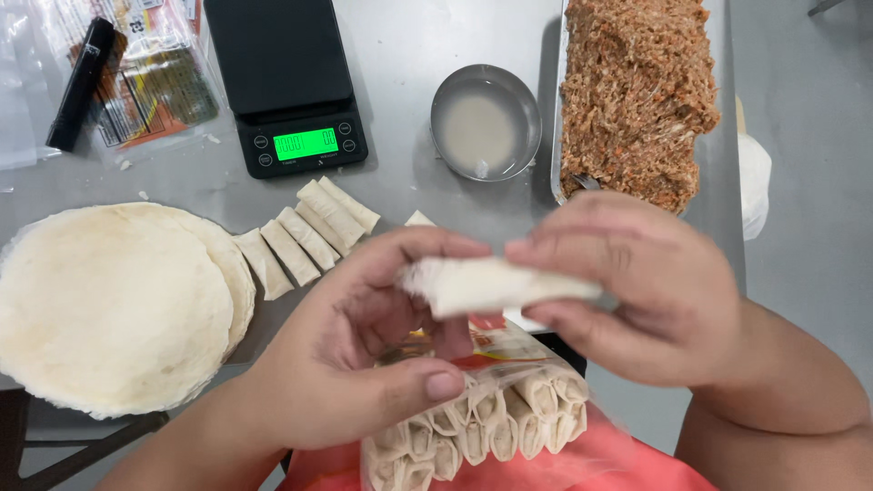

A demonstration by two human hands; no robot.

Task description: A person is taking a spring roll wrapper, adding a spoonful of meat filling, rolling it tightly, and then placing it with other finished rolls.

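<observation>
Both of my hands hold one rolled spring roll point(496, 285) level in front of me. My left hand point(364, 355) grips its left end with thumb and fingers. My right hand point(637, 291) pinches its right end. Just below the hands lies a clear plastic bag point(477, 414) packed with several finished rolls, resting on an orange-red cloth on my lap. A row of several more rolls point(309, 236) lies on the steel table beyond my left hand.
A stack of round wrappers point(109, 309) sits at the left. A black digital scale point(291, 86) with a green display stands at the back. A small metal bowl point(486, 123) of cloudy liquid sits beside a tray point(556, 136) of shredded brown filling. Packets lie at the far left.
</observation>
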